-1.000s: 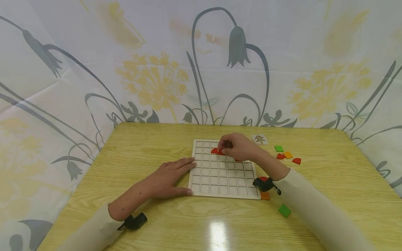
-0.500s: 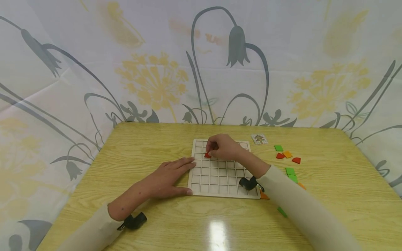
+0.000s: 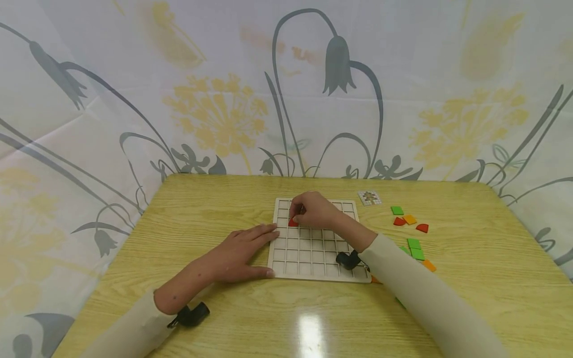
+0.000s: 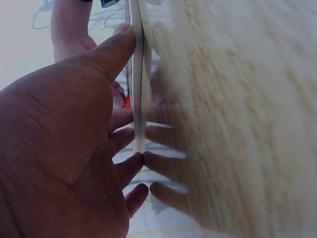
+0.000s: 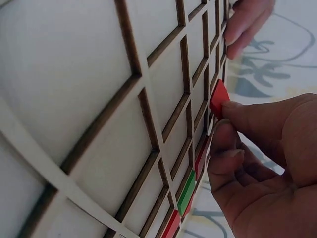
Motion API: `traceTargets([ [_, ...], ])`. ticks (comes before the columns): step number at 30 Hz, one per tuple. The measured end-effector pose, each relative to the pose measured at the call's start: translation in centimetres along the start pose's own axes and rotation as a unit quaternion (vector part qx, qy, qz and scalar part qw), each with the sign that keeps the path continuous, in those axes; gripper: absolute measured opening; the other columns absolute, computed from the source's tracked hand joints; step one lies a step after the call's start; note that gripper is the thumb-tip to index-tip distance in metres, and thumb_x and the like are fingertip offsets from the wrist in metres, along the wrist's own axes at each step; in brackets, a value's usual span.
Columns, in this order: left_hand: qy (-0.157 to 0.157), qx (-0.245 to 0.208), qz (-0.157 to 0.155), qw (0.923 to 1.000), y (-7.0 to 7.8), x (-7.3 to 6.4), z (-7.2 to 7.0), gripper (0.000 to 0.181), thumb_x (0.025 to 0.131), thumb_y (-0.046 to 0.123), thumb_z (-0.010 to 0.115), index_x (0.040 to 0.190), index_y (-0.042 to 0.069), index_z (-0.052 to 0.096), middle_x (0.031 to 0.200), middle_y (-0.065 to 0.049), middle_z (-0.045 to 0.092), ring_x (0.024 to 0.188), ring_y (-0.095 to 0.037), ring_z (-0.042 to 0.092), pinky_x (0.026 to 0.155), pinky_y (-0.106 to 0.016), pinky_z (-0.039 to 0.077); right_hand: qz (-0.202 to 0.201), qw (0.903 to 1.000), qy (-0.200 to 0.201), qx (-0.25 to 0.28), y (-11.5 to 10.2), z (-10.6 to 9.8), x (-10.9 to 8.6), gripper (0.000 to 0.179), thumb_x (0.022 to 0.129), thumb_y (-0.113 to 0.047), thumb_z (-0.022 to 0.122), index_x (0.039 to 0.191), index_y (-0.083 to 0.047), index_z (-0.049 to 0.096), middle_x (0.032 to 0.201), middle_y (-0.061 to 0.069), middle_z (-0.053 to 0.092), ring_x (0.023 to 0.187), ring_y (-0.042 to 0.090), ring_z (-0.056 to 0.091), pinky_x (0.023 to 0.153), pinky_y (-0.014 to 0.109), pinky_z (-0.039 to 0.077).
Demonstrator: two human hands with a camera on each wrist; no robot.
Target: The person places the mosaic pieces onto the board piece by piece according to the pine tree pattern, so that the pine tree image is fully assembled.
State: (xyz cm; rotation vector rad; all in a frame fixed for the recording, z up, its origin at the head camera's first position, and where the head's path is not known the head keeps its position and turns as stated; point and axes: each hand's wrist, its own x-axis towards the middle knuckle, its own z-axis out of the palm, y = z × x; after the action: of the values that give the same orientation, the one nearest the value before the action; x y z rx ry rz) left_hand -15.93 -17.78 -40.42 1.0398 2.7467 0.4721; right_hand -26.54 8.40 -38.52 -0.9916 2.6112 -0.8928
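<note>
Across a glossy, wood-grained tabletop (image 3: 250, 323), a flat grid board (image 3: 304, 268) of pale wood is lying, thin raised strips parting its surface into square cells. Over the cells near its far left corner, the right hand (image 3: 315, 211) is pinching a thin, smooth red piece (image 5: 218, 99) between thumb and fingertips; the piece is tilting up, and whether its lower edge is touching a cell is hard to tell. Along the board's left edge, the left hand (image 3: 237, 253) is spreading its nearly straight fingers wide, the thumb resting at the near corner. In the right wrist view, one green inlay (image 5: 186, 192) and at least two red inlays (image 5: 171, 225) are sitting in the cells.

To the right of the board, ten loose flat pieces are showing: five green tiles (image 3: 397, 210), two red quarter-rounds (image 3: 422, 228) and three orange tiles (image 3: 409, 219), several partly disappearing under the right of two cream sleeves (image 3: 416, 278). One small square card (image 3: 369, 198) is lying just beyond the far right corner, bearing a tree-like picture. Two black wrist cameras (image 3: 192, 315) are hanging at the cuffs. Behind, one cloth-like backdrop (image 3: 233, 89) is showing grey bell-shaped flowers and feathery yellow ones.
</note>
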Motion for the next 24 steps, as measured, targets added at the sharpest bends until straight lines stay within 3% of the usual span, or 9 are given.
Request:
traceTargets([
  [12, -0.003, -0.005, -0.004, 1.0, 0.0, -0.1, 0.0, 0.09, 0.098, 0.061, 0.069, 0.168, 0.018, 0.033, 0.177, -0.002, 0.023, 0.16, -0.029, 0.029, 0.121, -0.063, 0.029, 0.011, 0.9994, 0.001, -0.032, 0.0, 0.1, -0.3, 0.013, 0.098, -0.003, 0.07, 0.093, -0.01, 0.079, 0.089, 0.0, 0.073, 0.08, 0.014, 0.065, 0.076, 0.034, 0.055],
  [17, -0.002, -0.002, -0.004, 1.0, 0.0, -0.1, 0.1, 0.091, 0.098, 0.062, 0.069, 0.169, 0.018, 0.032, 0.177, -0.002, 0.022, 0.16, -0.029, 0.03, 0.12, -0.063, 0.03, 0.025, 0.9994, 0.022, -0.01, 0.3, -0.9, -1.6, 0.013, 0.104, -0.006, 0.065, 0.103, -0.008, 0.078, 0.096, 0.003, 0.073, 0.082, 0.015, 0.063, 0.077, 0.037, 0.053],
  [24, -0.001, -0.001, -0.005, 1.0, 0.0, 0.0, 0.1, 0.091, 0.098, 0.062, 0.069, 0.169, 0.019, 0.032, 0.177, -0.002, 0.022, 0.16, -0.028, 0.029, 0.12, -0.063, 0.029, 0.014, 0.9979, 0.059, 0.023, 1.2, -2.6, -4.1, 0.015, 0.107, -0.011, 0.063, 0.109, -0.003, 0.075, 0.09, 0.012, 0.071, 0.069, 0.017, 0.056, 0.07, 0.038, 0.048],
])
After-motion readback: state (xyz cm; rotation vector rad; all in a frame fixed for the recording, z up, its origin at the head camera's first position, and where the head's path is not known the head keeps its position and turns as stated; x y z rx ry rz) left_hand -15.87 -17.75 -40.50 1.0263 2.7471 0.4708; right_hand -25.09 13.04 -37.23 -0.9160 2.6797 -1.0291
